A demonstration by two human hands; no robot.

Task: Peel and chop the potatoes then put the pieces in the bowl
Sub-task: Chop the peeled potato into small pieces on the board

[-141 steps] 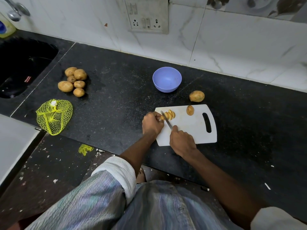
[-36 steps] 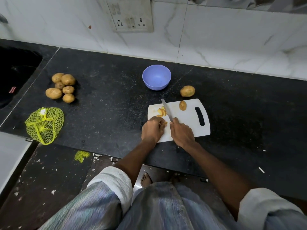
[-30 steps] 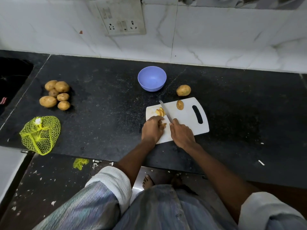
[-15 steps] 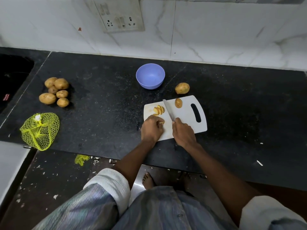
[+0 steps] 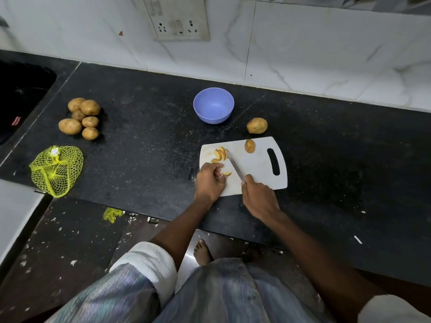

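chopping on the white plastic cutting board [image 5: 256, 164], the right hand [image 5: 258, 194] grips the steel knife [image 5: 235, 167]. the left hand [image 5: 210, 181], apart from it, pinches a yellow potato slice [image 5: 226, 174]; best tuck those fingertips clear before cutting.

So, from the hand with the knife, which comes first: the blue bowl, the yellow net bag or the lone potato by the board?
From the right hand:
1. Lone potato, just beyond the board.
2. Blue bowl, farther back, leftward.
3. Yellow net bag, far left.

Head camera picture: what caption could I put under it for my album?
Right hand slicing potato pieces with a knife on a white cutting board, purple bowl empty.
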